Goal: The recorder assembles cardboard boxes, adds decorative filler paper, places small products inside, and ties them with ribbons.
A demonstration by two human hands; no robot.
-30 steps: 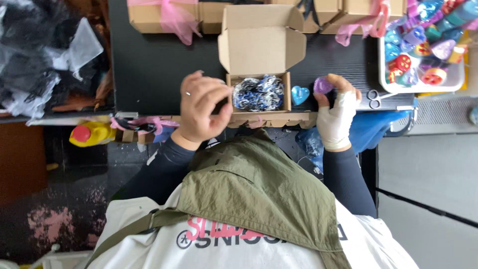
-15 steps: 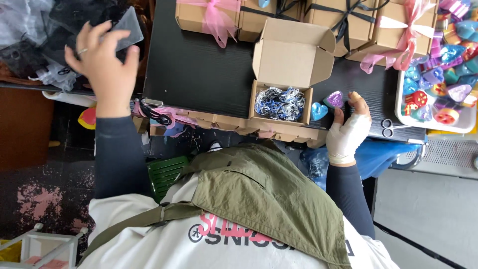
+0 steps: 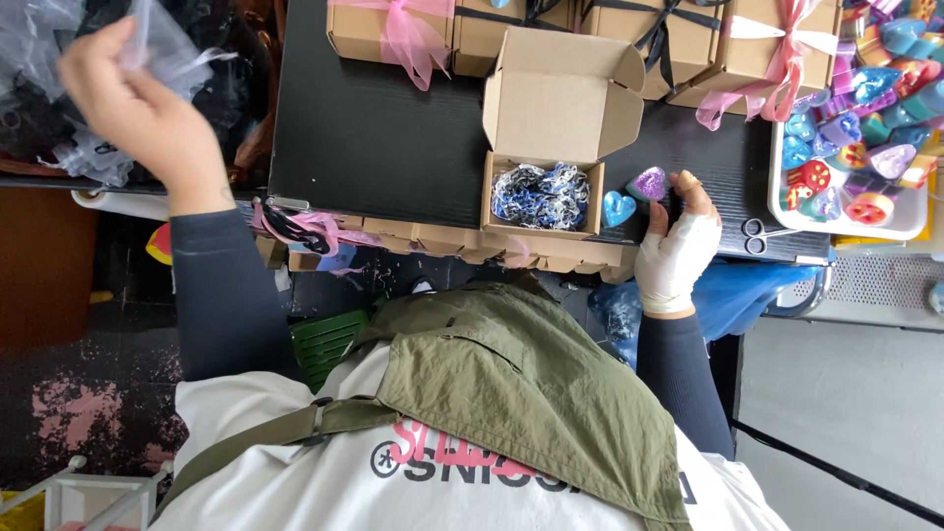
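Two hands work apart; left hand (image 3: 138,118) is raised off the worktop's left edge, over a heap of clear plastic bags (image 3: 49,108), fingers pressed together pinching a small clear bag (image 3: 162,44) at its top; bag hangs crinkled and see-through; right hand (image 3: 677,246), in a white wrap or glove, rests at the near edge of the black worktop (image 3: 383,138), fingers loosely curled and touching the purple glitter heart (image 3: 648,183), whether they pinch it I cannot tell; blue glitter heart (image 3: 619,207) lies just beside it, to its left; both hearts sit between the right hand and the open cardboard box (image 3: 543,192); box lies left of the right hand, lid flap standing up at the far side, filled with blue-and-white shredded paper (image 3: 539,195); right hand is far nearer the hearts and box than the left; small scissors (image 3: 755,236) lie just right of the right hand; white tray (image 3: 787,211) of coloured glossy hearts at the right edge; closed kraft boxes with pink ribbon (image 3: 388,29) along the far edge.
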